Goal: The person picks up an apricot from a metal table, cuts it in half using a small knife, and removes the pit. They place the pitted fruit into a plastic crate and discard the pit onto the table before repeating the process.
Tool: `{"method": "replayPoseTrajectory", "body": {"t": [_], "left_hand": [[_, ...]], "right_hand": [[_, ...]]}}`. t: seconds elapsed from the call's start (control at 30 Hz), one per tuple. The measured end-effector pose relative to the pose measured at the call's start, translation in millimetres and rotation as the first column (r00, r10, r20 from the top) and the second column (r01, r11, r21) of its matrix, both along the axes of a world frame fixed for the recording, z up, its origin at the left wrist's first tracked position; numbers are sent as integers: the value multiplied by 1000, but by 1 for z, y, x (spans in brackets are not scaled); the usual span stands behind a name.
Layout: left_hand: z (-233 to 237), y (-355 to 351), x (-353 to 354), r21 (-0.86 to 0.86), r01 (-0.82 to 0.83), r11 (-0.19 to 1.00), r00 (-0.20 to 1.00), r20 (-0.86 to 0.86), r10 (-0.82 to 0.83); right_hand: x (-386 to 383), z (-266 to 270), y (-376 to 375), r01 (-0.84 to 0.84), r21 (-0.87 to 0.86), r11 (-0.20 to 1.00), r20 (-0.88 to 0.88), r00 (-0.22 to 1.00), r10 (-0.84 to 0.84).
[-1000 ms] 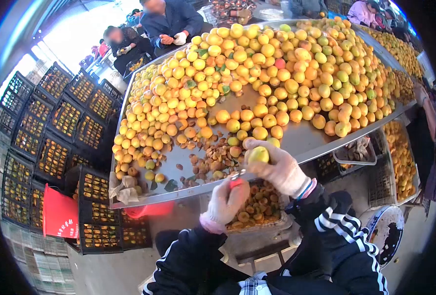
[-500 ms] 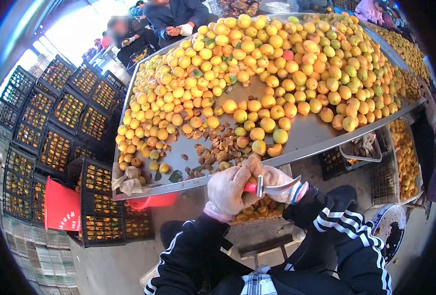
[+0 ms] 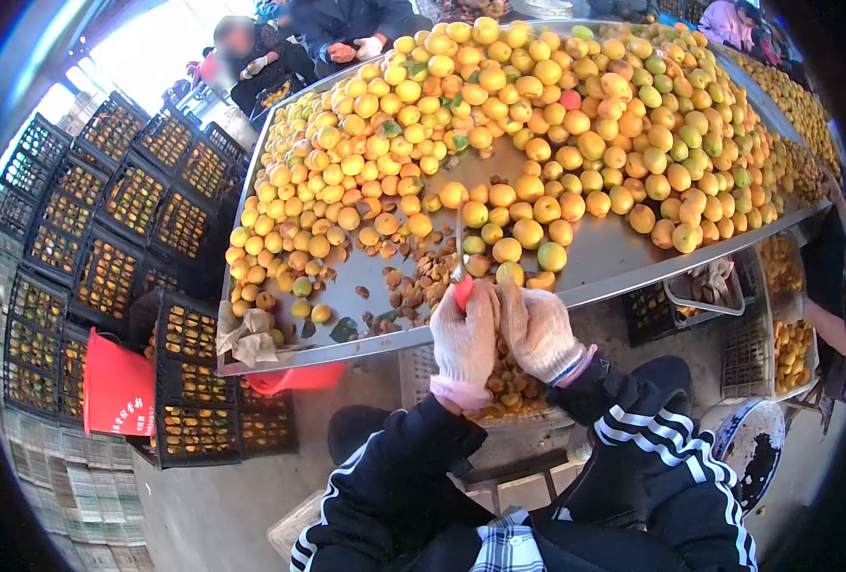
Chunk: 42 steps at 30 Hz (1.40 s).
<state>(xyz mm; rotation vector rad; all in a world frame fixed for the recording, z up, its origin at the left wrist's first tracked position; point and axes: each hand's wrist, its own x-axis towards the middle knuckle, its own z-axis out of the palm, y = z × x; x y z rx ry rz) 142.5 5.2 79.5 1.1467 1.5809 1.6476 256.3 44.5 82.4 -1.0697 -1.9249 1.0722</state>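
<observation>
A metal tabletop slants across the view, bearing a broad heap of yellow-orange fruit. Black crates of fruit stand stacked to the left, a red bucket beside them. Halved fruit lies below the tabletop's near edge. The person's gloved left hand is closed around a tool, its red handle and thin blade pointing toward the heap. The gloved right hand curls just beside; whether it grips anything cannot be told.
</observation>
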Motion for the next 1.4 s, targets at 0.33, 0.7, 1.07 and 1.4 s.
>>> {"method": "replayPoseTrajectory", "body": {"t": [0.33,0.7,1.07,1.4], "left_hand": [[17,-10,-23,46,120,992,715,689,-119],[32,-35,-53,-41,213,976,970,129,-206],[33,-41,-52,119,390,913,912,85,-400],[44,-45,-46,57,478,876,874,-133,-468]], "right_hand": [[10,0,26,-350,-673,651,-652,696,-300],[20,17,22,-429,-578,694,-621,783,-33],[17,29,13,-378,-668,641,-445,893,64],[9,24,12,-273,-711,648,-393,918,-45]]}}
